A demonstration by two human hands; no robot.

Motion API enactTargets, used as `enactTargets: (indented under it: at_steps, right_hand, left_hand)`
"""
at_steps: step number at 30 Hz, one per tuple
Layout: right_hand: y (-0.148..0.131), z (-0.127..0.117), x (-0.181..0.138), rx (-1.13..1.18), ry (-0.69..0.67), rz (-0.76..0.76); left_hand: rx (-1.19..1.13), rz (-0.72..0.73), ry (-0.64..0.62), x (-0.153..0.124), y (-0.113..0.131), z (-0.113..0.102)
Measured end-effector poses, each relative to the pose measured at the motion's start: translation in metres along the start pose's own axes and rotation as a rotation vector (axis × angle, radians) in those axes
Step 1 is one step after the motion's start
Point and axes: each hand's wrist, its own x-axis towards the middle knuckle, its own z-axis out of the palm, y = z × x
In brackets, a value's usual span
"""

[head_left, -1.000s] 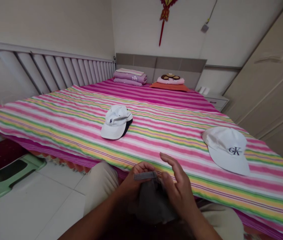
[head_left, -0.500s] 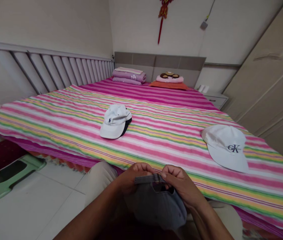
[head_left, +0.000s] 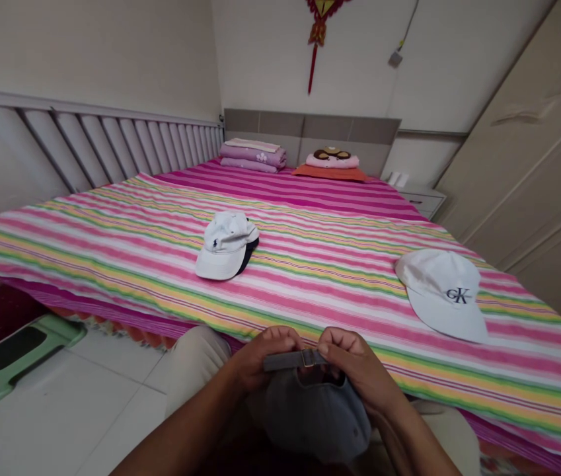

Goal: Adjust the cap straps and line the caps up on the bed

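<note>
Over my lap is a grey baseball cap [head_left: 314, 416], its back opening and adjustment strap [head_left: 287, 360] turned up toward me. My left hand [head_left: 265, 354] is closed on the strap's left part. The thumb and fingers of my right hand [head_left: 352, 360] pinch the strap just right of its metal buckle [head_left: 307, 357]. Farther off on the bed lies a white cap [head_left: 225, 246] with a small dark logo, and a dark cap [head_left: 247, 254] shows partly beneath it. To the right rests another white cap [head_left: 441, 294] with dark letters on its front.
A striped sheet [head_left: 300, 264] covers the bed before me. Folded purple bedding [head_left: 253, 157] and a pink pillow [head_left: 332, 160] lie near the headboard [head_left: 270, 122]. White rails [head_left: 112, 145] line the left side. A green stool [head_left: 17, 357] stands on the tiled floor at left.
The strap and buckle have turned slightly so that the buckle's frame shows more plainly. Both hands keep their hold on the cap. The view has shifted a little.
</note>
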Motion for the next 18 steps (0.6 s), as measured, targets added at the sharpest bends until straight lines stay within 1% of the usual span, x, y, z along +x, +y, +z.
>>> enactTargets:
  at_steps: [2, 4, 6, 8, 9, 10, 11, 12, 14, 16, 17, 18]
  right_hand:
    - [0.001, 0.000, 0.001, 0.042, -0.003, 0.011]
    - [0.002, 0.000, 0.003, 0.041, -0.015, 0.004]
    - [0.002, 0.001, 0.004, 0.033, -0.040, -0.009]
    - [-0.001, 0.002, 0.004, 0.061, -0.069, -0.006]
    - [-0.003, 0.002, 0.004, 0.089, -0.081, 0.000]
    - [-0.006, 0.002, 0.004, 0.117, -0.087, 0.006]
    - [-0.009, 0.002, 0.004, 0.140, -0.086, 0.010]
    - [-0.012, 0.001, 0.004, 0.156, -0.081, 0.011]
    - [-0.018, 0.000, 0.004, 0.178, -0.069, 0.000]
    - [-0.024, -0.002, 0.006, 0.216, -0.066, -0.020]
    - [-0.026, -0.003, 0.007, 0.242, -0.069, -0.030]
    - [-0.029, -0.003, 0.008, 0.267, -0.072, -0.036]
  left_hand:
    - [-0.005, -0.037, -0.010, 0.000, 0.007, -0.003]
    - [0.071, -0.069, -0.025, -0.001, 0.017, -0.004]
    - [0.261, -0.121, -0.074, -0.002, 0.030, -0.001]
    - [0.456, -0.215, -0.170, -0.002, 0.043, 0.002]
    - [0.509, -0.260, -0.221, -0.001, 0.048, 0.004]
    - [0.517, -0.286, -0.250, 0.000, 0.051, 0.004]
    - [0.479, -0.297, -0.257, 0.002, 0.053, 0.003]
    - [0.406, -0.296, -0.240, 0.004, 0.051, 0.000]
    - [0.256, -0.308, -0.196, 0.009, 0.044, -0.007]
    - [0.211, -0.366, -0.204, 0.013, 0.034, -0.014]
    - [0.210, -0.352, -0.186, 0.014, 0.029, -0.017]
    - [0.204, -0.293, -0.137, 0.016, 0.026, -0.019]
